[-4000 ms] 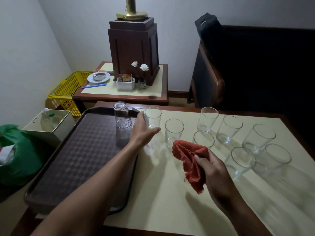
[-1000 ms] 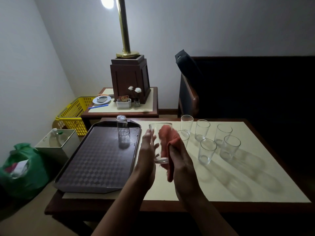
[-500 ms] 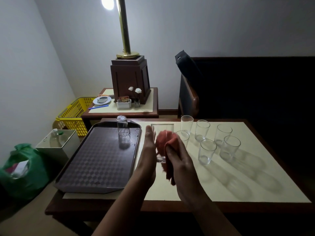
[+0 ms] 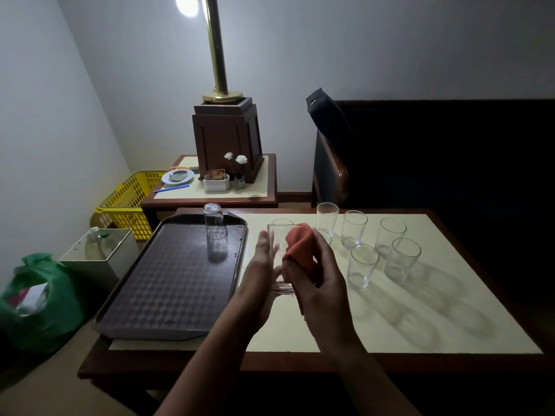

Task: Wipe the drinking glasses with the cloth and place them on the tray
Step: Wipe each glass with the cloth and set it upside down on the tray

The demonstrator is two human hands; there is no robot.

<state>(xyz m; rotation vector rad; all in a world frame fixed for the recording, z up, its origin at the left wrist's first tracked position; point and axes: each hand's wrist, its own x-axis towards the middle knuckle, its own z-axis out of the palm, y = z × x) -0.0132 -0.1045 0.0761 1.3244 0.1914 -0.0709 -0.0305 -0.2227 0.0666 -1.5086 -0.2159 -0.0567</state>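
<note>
Cream laminate framed in dark wood is topping the counter (image 4: 420, 310), which is filling the lower half of the view. A brown patterned tray (image 4: 168, 289) is lying on its left end, with one near corner hanging just past the counter's front edge. Behind it, a smaller side table (image 4: 210, 195) is carrying a tall wooden lamp base (image 4: 228, 139), and a yellow basket (image 4: 129, 199) is sitting on the floor to its left.

Both arms are reaching in from the bottom edge and meeting just right of the tray. The left hand (image 4: 259, 274) is lying flat against the left wall of the held glass (image 4: 280, 265), its fingers pointing straight up; the thumb is hidden. The right hand (image 4: 321, 283) is pinching the orange cloth (image 4: 300, 247) and pressing it against the glass's right side near the rim. This glass is being kept upright, lifted clear above the counter between the two hands.

Further right, the waiting glasses (image 4: 363, 265) are standing upright in a loose cluster on the counter, casting long shadows toward the near edge; two more are partly hidden behind the cloth. One upturned glass (image 4: 213, 226) is standing at the far end of the tray.
</note>
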